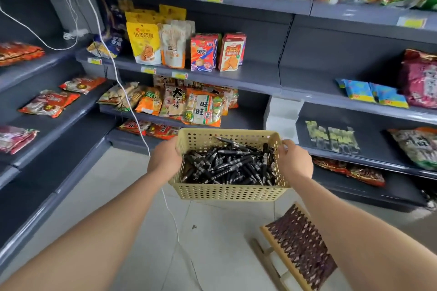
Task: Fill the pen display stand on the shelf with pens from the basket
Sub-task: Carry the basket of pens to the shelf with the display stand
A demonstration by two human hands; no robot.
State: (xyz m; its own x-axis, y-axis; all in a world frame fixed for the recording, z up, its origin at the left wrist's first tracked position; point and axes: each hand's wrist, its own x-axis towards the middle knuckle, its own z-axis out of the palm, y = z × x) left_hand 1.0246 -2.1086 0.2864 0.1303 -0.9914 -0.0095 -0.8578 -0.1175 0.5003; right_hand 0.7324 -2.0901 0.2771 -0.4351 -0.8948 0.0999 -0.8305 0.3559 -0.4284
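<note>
Many pens (227,165) lie in the basket (227,192). The left hand (164,160) and right hand (294,160) grip its sides. The stand (282,113) on the shelf (243,119) looks empty, so filling hasn't started.

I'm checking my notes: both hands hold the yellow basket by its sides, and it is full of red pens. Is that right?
No. The head view shows that the pens in the yellow basket are black, not red. The left hand and the right hand do hold the basket by its sides.
</note>
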